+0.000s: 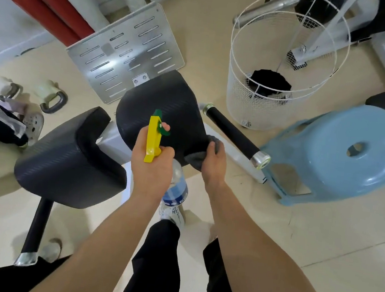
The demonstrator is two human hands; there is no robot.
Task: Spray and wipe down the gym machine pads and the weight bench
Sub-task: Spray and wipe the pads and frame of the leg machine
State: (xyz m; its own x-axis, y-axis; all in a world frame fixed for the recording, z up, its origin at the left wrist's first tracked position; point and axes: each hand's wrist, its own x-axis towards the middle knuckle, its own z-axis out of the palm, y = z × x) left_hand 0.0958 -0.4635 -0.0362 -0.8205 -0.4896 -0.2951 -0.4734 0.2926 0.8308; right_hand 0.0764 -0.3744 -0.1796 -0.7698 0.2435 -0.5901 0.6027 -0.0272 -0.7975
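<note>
Head view: the spray bottle (153,139) is in the middle of the picture, above the near edge of a black pad (163,99). The left hand (151,167) grips its neck, with the fingers curled around it and one fingertip at the green trigger. The yellow head points away from the person, toward the pad, and the clear body with a blue label hangs down below the hand. The right hand (213,162) pinches a dark grey cloth (194,161) and holds it against the right near edge of the same pad. A second black pad (65,155) is to the left and nearer, apart from the first one. A black handle (233,132) with chrome ends lies to the right of the cloth. Beyond the pads, a slotted metal plate (125,49) leans, and red rolls (51,9) stand behind it. On the floor (297,229) at the right are a blue stool (343,158) and a white wire basket (259,98). Two kettlebells (50,98) lie far left.
</note>
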